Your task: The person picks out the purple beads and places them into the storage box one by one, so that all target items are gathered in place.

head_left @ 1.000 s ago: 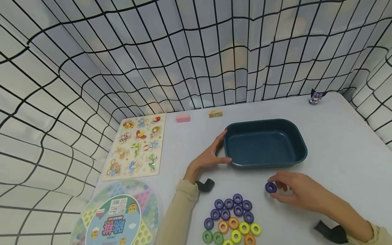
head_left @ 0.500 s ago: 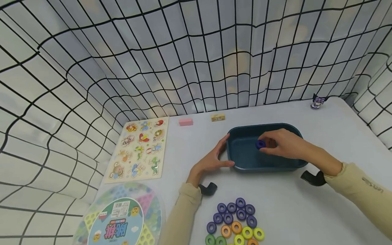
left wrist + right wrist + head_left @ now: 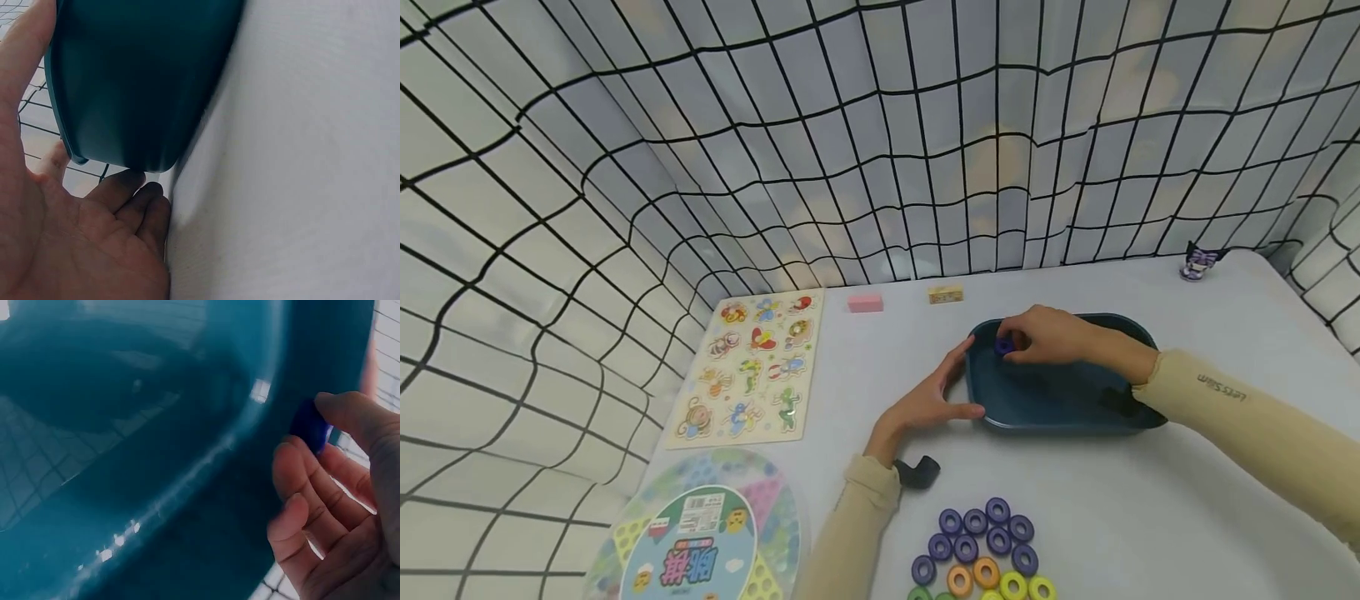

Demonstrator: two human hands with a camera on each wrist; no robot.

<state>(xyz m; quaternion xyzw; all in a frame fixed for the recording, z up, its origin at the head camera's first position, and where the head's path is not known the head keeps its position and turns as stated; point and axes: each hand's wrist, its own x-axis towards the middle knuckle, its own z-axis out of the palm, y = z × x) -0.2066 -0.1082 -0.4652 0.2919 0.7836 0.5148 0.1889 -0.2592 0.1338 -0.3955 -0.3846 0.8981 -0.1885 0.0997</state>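
A dark teal rectangular tray [image 3: 1052, 405] lies on the white table. My left hand [image 3: 923, 408] rests against its left end, thumb at the near corner and index finger reaching along to the far corner. In the left wrist view, the fingers [image 3: 125, 190] touch the end wall of the tray [image 3: 144, 81]. Inside the tray, close to its far left corner, my right hand [image 3: 1047, 336] pinches a purple ring [image 3: 1003, 346] between thumb and fingers. That ring [image 3: 309, 427] shows edge-on in the right wrist view, near the tray wall.
Several purple rings [image 3: 966, 548], orange rings [image 3: 986, 572] and yellow rings [image 3: 1013, 586] lie near the front edge. An animal puzzle board [image 3: 748, 367] and a round game package [image 3: 688, 550] are at left. A pink block [image 3: 866, 303], yellow block [image 3: 945, 293] and figurine [image 3: 1198, 262] stand at the back.
My right hand has carried the purple ring from the table in front of the tray up and left into the tray's far left corner. The left hand stays at the tray's left end.
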